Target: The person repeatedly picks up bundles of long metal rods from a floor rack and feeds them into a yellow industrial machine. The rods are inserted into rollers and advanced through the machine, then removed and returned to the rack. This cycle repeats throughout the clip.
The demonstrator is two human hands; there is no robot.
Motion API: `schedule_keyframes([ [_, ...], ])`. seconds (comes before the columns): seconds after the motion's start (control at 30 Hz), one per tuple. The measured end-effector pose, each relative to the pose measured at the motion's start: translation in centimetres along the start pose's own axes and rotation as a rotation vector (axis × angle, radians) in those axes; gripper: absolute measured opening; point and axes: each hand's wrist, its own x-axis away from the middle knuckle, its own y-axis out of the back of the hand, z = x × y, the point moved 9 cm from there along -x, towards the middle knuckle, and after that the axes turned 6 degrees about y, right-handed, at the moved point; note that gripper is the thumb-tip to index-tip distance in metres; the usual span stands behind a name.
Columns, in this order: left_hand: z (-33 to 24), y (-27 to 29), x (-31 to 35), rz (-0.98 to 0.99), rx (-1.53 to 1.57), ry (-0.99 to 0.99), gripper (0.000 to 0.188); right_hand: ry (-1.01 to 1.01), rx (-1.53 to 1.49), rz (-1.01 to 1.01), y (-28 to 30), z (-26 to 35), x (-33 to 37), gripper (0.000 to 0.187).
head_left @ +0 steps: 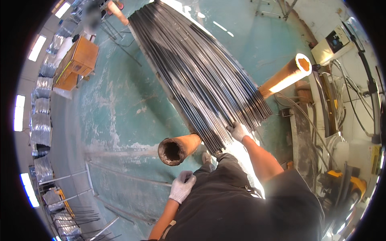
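Workshop, worn green floor (120, 108). Long dark rod bundle (197, 68) lies across orange pipe (181, 146), untouched heap mostly. Right hand (239, 131) gripping rod ends at near edge; left hand (181, 186) loose, empty, by hip. Work looks barely begun.

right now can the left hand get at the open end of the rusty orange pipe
Probably yes: the white-gloved left hand hangs free just below the rusty orange pipe's open end, with nothing between them.

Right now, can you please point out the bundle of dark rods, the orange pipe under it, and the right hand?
bundle of dark rods (201, 72), head view, middle of the bundle
orange pipe (177, 148), head view, near open end
right hand (239, 131), head view, glove back
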Motion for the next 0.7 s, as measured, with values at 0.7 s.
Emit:
schedule_keyframes([
  [0.7, -3.6, -24.9, -15.3, 0.953, 0.641, 0.122, 0.042, -0.407, 0.358, -0.237, 10.4, -14.8, 55.7, 0.038],
])
